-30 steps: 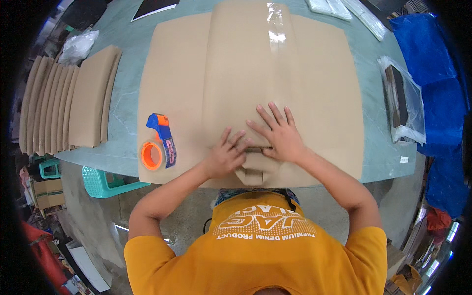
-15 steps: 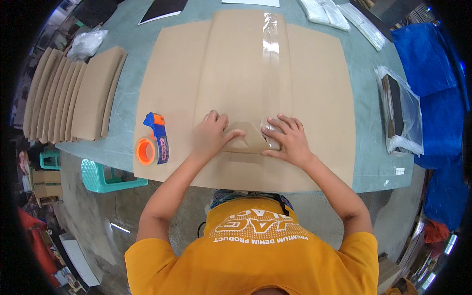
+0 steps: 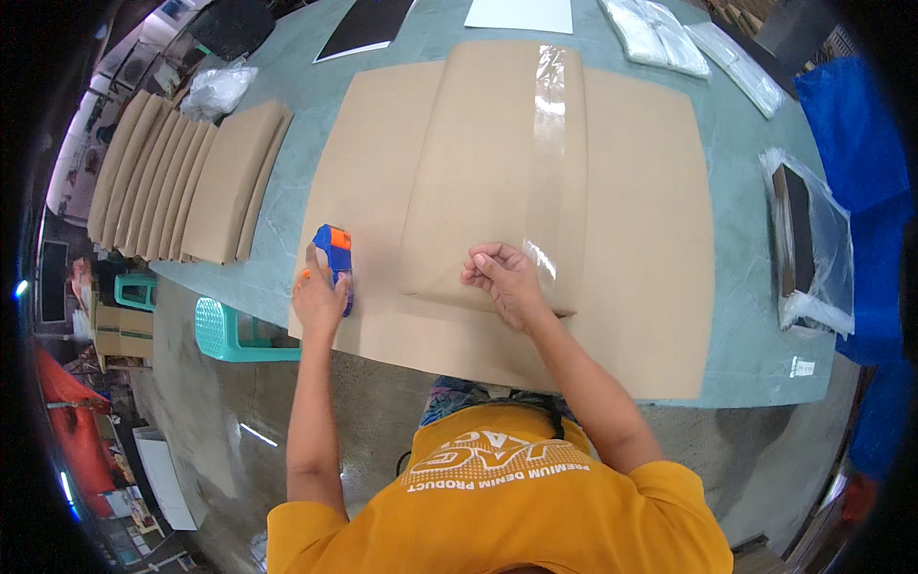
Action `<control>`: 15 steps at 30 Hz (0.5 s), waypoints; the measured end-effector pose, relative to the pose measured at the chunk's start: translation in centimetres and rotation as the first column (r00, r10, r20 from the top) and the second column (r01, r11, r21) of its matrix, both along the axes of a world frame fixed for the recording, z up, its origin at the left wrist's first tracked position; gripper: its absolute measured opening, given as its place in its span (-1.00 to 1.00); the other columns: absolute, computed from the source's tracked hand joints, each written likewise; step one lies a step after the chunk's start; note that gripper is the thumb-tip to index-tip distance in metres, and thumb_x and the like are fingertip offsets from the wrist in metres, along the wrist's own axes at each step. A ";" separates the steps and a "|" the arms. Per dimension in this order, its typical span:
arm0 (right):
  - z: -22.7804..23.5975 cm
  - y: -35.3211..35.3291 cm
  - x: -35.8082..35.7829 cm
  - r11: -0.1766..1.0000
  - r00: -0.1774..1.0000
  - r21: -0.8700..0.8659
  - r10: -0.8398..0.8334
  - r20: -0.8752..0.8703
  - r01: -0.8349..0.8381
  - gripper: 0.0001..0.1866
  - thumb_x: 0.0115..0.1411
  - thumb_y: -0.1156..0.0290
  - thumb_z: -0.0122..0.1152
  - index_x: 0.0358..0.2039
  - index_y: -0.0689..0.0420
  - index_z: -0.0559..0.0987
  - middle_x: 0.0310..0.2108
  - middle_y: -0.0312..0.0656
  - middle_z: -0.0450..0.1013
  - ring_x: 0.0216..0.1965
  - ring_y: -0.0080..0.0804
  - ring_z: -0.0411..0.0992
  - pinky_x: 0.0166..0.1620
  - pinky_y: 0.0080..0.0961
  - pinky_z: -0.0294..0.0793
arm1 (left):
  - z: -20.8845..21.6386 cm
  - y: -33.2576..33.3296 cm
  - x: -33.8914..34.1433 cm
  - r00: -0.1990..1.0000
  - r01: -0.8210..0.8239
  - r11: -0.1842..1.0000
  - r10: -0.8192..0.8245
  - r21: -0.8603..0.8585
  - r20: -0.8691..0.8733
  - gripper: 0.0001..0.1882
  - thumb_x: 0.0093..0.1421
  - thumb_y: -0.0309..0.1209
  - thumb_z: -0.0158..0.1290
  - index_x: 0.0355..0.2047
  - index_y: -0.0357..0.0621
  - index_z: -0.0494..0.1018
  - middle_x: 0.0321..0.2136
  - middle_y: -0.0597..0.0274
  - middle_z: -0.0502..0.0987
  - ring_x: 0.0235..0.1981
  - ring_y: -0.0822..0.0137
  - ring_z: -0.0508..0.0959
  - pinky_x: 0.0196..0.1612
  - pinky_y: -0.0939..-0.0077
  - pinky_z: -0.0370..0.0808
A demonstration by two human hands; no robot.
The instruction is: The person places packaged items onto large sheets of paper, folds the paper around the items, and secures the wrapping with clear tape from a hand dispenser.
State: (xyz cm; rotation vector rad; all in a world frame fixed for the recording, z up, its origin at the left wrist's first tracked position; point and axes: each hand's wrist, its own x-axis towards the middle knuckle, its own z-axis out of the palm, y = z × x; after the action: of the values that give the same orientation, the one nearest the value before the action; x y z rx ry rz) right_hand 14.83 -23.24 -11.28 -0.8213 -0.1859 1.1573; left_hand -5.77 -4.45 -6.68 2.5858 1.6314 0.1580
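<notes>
A flat brown paper parcel (image 3: 488, 163) lies lengthwise on a wider sheet of brown paper (image 3: 650, 239). A strip of clear tape (image 3: 549, 124) runs along its right side, glinting at the far end and near the bottom. At the sheet's left edge my left hand (image 3: 320, 298) is closed around a blue and orange tape dispenser (image 3: 337, 251), covering most of its tape roll. My right hand (image 3: 505, 279) is over the parcel's near end, fingers curled together against the thumb, with nothing visible in them.
Several folded brown parcels (image 3: 182, 182) stand in a row on the green table (image 3: 765, 287) at left. Clear plastic packs (image 3: 655, 36) lie at the far right, and a bagged dark stack (image 3: 808, 239) sits by the right edge. A green stool (image 3: 225, 330) stands below.
My left hand has gone from the parcel's near end leftward onto the tape dispenser. My right hand has come off the tape and curled its fingers. The whole view has shifted slightly.
</notes>
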 end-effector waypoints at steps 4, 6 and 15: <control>-1.6 0.0 0.6 0.998 0.994 0.047 0.043 0.103 -0.048 -0.85 0.21 0.42 0.00 -0.30 0.23 0.43 -0.43 -0.16 0.44 -0.44 -0.44 0.40 -0.33 -0.48 0.46 | 0.8 2.8 1.2 0.981 0.120 0.962 -0.077 -0.246 0.179 -0.33 0.00 -0.42 -0.05 0.18 -0.01 0.08 -0.32 -0.08 0.50 -0.39 0.06 0.54 -0.29 0.28 0.44; -3.1 -0.1 0.6 0.999 0.991 0.036 0.034 0.130 -0.039 -0.79 0.23 0.32 -0.02 -0.27 0.21 0.42 -0.38 -0.16 0.44 -0.46 -0.45 0.38 -0.36 -0.48 0.44 | 5.6 2.1 5.2 0.901 0.403 0.837 -0.291 -0.371 0.322 -0.42 0.03 -0.37 -0.03 0.12 0.04 0.21 -0.23 -0.04 0.51 -0.35 0.08 0.54 -0.27 0.28 0.43; -1.6 -0.6 -0.8 0.743 0.772 0.208 -0.613 -0.170 0.636 -0.70 0.28 0.20 -0.26 -0.20 0.15 0.35 -0.26 -0.22 0.39 -0.23 -0.46 0.42 -0.18 -0.51 0.46 | 10.6 -5.4 16.1 0.220 0.890 0.124 -0.959 -0.438 0.177 -0.50 0.05 -0.11 0.07 0.02 0.12 0.36 -0.41 0.02 0.54 -0.43 0.14 0.56 -0.26 0.38 0.46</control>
State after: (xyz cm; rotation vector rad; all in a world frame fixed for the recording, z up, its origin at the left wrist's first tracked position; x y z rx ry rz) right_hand 14.02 -23.82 -12.87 -0.5301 0.0269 0.5081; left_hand 10.37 -9.88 3.96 2.6418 -0.3079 -0.4776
